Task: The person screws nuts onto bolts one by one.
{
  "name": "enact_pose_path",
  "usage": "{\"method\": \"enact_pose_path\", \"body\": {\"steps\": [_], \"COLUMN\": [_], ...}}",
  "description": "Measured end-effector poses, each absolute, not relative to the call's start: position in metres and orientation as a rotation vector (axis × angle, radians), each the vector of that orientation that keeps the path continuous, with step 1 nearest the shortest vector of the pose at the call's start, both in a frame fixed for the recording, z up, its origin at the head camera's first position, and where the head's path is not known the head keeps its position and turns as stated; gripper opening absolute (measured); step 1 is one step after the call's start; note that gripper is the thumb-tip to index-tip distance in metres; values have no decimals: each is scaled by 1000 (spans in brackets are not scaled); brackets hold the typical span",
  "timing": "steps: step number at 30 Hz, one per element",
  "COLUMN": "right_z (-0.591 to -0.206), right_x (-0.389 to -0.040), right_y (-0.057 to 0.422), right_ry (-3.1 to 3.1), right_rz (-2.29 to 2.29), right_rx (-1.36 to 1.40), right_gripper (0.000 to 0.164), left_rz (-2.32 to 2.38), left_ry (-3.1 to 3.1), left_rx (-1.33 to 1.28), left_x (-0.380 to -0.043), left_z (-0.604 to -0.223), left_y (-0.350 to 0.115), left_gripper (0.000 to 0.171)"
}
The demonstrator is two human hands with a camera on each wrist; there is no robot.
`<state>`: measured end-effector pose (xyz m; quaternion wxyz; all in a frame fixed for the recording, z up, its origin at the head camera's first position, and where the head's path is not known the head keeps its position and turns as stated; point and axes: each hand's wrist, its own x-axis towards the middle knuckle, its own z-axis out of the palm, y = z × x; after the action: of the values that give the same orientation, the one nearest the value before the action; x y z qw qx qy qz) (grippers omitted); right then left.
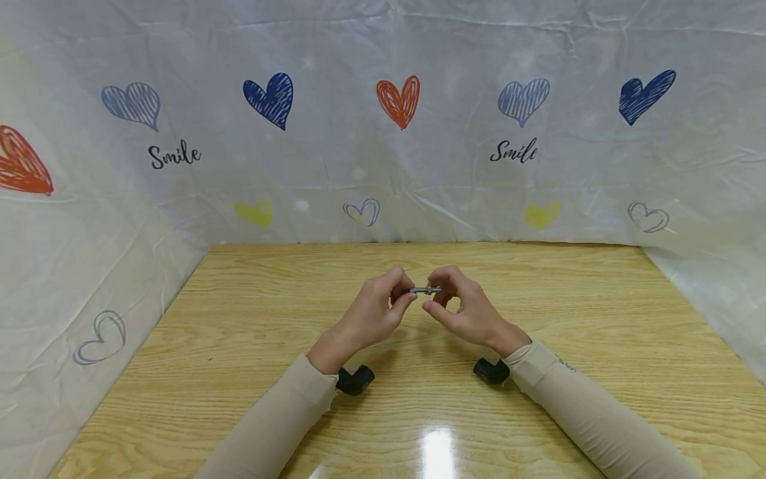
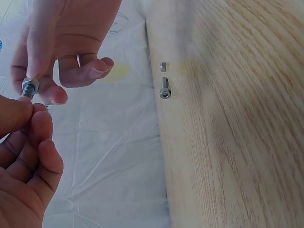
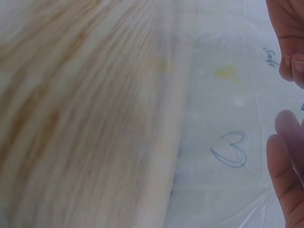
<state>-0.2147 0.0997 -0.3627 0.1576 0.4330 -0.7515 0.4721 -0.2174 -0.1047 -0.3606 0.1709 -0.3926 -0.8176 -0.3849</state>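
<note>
My left hand (image 1: pixel 376 309) pinches a small metal bolt (image 1: pixel 421 290) by one end between thumb and fingertips, above the table. A hex nut (image 2: pixel 30 85) sits on its threaded shank, near the other end. Around that free end curve the fingers of my right hand (image 1: pixel 469 309), thumb and forefinger apart with the nut between them. In the left wrist view a right fingertip overlaps the nut's edge. The right wrist view catches only fingers of both hands at its right border; the bolt is out of that frame.
A socket-head bolt (image 2: pixel 165 90) and a loose nut (image 2: pixel 163 66) lie on the wooden table (image 1: pixel 251 332), close to its edge in the left wrist view. White cloth (image 1: pixel 335 159) printed with hearts hangs behind the table. Black wrist mounts (image 1: pixel 355 380) sit below both wrists.
</note>
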Motion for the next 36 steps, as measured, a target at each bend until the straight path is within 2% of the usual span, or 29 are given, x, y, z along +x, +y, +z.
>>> {"method": "enact_pose_path", "body": {"steps": [13, 21, 28, 36], "right_z": [-363, -363, -364, -363], "right_x": [-216, -216, -214, -215], "right_y": [98, 99, 100, 99], "right_ry": [-2170, -2183, -2191, -2140], "right_rz": [1320, 1302, 1347, 1350], "right_rx": [1234, 1213, 1206, 1247], "right_gripper": [7, 11, 30, 19], "left_rz": [-1081, -1097, -1097, -1078], "left_ry": [-2320, -2319, -2317, -2329], "left_rx": [-1115, -1112, -1112, -1107], "left_x": [-218, -218, -217, -218], "left_z": [-361, -361, -361, -361], "left_y": [-105, -104, -104, -105], "left_gripper": [15, 15, 17, 15]}}
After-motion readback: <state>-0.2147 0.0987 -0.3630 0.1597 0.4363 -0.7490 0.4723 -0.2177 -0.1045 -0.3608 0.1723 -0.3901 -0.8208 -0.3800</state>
